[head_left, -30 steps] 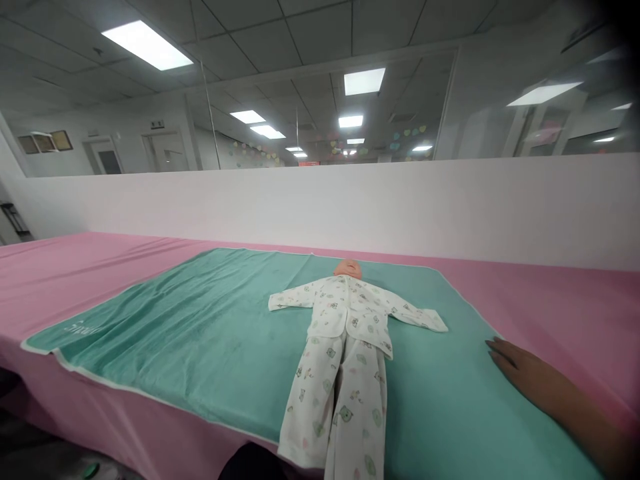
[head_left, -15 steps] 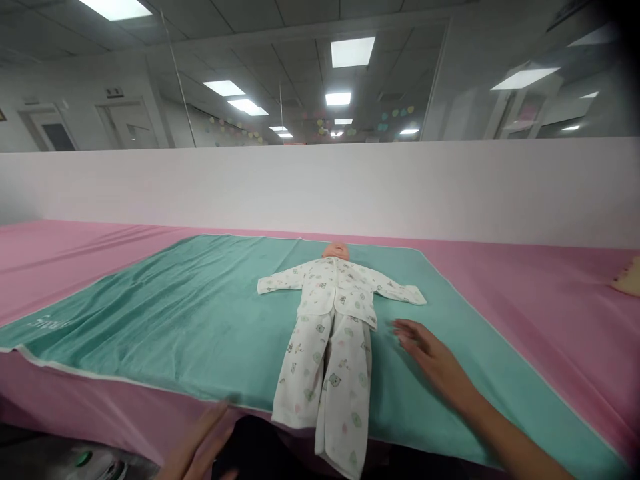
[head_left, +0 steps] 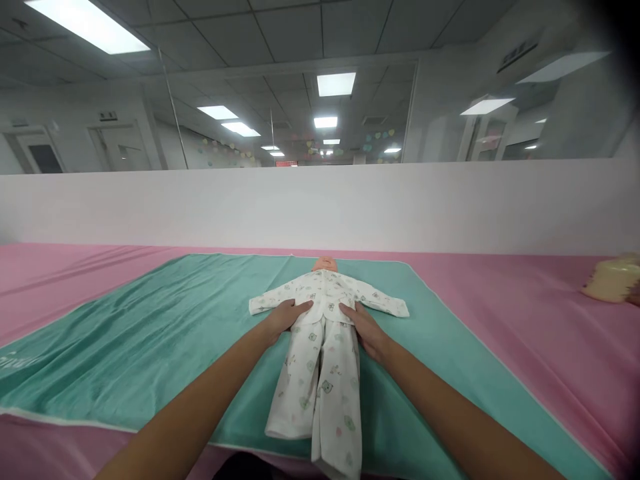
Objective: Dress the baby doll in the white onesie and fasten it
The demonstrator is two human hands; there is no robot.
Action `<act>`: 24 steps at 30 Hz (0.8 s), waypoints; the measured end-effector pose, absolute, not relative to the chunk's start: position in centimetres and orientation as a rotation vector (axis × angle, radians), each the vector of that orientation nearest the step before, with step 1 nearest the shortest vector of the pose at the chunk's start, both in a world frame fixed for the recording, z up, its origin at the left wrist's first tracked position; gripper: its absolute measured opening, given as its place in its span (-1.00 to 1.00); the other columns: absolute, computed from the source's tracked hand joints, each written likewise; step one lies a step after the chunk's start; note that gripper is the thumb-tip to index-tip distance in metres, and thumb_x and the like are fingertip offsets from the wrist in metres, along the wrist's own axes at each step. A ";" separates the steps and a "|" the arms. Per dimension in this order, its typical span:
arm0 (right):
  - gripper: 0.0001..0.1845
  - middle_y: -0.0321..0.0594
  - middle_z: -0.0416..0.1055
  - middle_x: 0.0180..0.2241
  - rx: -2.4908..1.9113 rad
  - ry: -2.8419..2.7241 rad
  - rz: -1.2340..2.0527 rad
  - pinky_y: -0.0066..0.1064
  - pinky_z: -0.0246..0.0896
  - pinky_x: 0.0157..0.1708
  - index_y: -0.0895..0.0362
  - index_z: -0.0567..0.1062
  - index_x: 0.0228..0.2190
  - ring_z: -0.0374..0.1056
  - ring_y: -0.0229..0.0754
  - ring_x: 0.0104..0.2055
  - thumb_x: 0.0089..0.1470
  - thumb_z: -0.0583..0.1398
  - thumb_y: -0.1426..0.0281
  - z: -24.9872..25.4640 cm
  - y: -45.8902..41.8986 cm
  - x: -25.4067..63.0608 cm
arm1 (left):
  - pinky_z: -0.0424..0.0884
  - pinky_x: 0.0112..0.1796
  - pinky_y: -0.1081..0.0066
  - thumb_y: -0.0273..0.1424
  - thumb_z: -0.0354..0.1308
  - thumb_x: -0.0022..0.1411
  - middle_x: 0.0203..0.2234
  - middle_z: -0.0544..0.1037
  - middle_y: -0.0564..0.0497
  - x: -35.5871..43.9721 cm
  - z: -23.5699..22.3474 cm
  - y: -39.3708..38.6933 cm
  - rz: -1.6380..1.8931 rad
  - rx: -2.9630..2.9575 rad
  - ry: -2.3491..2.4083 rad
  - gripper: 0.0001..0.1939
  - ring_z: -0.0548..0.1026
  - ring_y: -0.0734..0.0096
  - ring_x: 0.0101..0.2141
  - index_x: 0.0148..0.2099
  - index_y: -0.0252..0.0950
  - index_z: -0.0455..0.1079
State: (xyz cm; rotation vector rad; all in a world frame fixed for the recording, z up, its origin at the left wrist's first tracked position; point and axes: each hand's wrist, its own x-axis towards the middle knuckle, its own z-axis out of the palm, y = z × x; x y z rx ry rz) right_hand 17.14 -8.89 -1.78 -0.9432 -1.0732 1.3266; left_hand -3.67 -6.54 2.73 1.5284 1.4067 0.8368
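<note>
A baby doll [head_left: 323, 293] in white printed pyjamas lies on its back on a teal blanket [head_left: 150, 340], arms spread, head away from me. My left hand [head_left: 286, 315] rests at the doll's left waist, fingers stretched against the shirt hem. My right hand [head_left: 364, 328] lies on the other side of the waist, fingers flat along the trousers' top. Neither hand grips the cloth. The trouser legs [head_left: 320, 393] hang over the near edge.
The blanket covers a long table with a pink sheet [head_left: 525, 313]. A low white partition [head_left: 320, 203] runs behind it, with glass above. A pale yellow object [head_left: 611, 279] sits on the pink sheet at far right.
Both hands have come in from the sides and the near edge to the doll's waist. The view has shifted, and the doll now sits centred.
</note>
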 end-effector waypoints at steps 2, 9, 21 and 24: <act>-0.32 -0.21 0.20 0.13 -0.912 -1.071 1.275 -0.16 0.19 0.04 -0.02 0.17 0.10 0.22 -0.03 0.10 -0.05 0.21 0.13 -1.8 -7.4 17.6 | 0.41 -0.21 0.33 0.09 0.18 -0.14 0.07 0.34 -0.22 -2.9 2.4 -5.3 0.880 1.486 1.427 -0.20 0.38 0.05 -0.02 0.07 -0.30 0.29; -0.30 -0.20 0.16 0.15 -0.918 -1.043 1.225 -0.22 0.21 0.03 0.00 0.12 0.11 0.21 -0.07 0.10 -0.03 0.16 0.07 -3.0 -2.8 19.5 | 0.39 -0.14 0.37 0.04 0.12 0.00 0.13 0.25 -0.13 0.2 -0.6 -1.8 1.056 1.393 1.144 -0.27 0.36 0.15 0.01 0.14 -0.26 0.20; -0.55 -0.11 0.22 -0.01 -1.302 -1.605 0.279 -0.17 0.10 0.00 0.04 0.30 -0.08 0.12 -0.02 0.06 0.02 0.12 0.10 -2.7 -7.4 21.0 | 0.24 -0.45 0.45 -0.07 0.01 0.13 -0.52 0.31 0.10 -1.3 -1.6 -1.8 1.101 1.881 1.413 -0.58 0.31 0.45 -0.50 -0.08 -0.25 0.28; -0.77 -0.17 0.32 -0.25 -1.157 -1.942 0.249 -0.25 0.18 -0.16 0.06 0.38 -0.32 0.24 -0.11 -0.16 0.09 0.09 0.18 -1.4 -10.1 20.0 | 0.19 -0.46 0.46 -0.15 0.01 0.17 -0.60 0.21 0.15 -0.8 -1.1 -3.0 1.093 2.195 1.309 -0.73 0.24 0.48 -0.54 -0.23 -0.24 0.30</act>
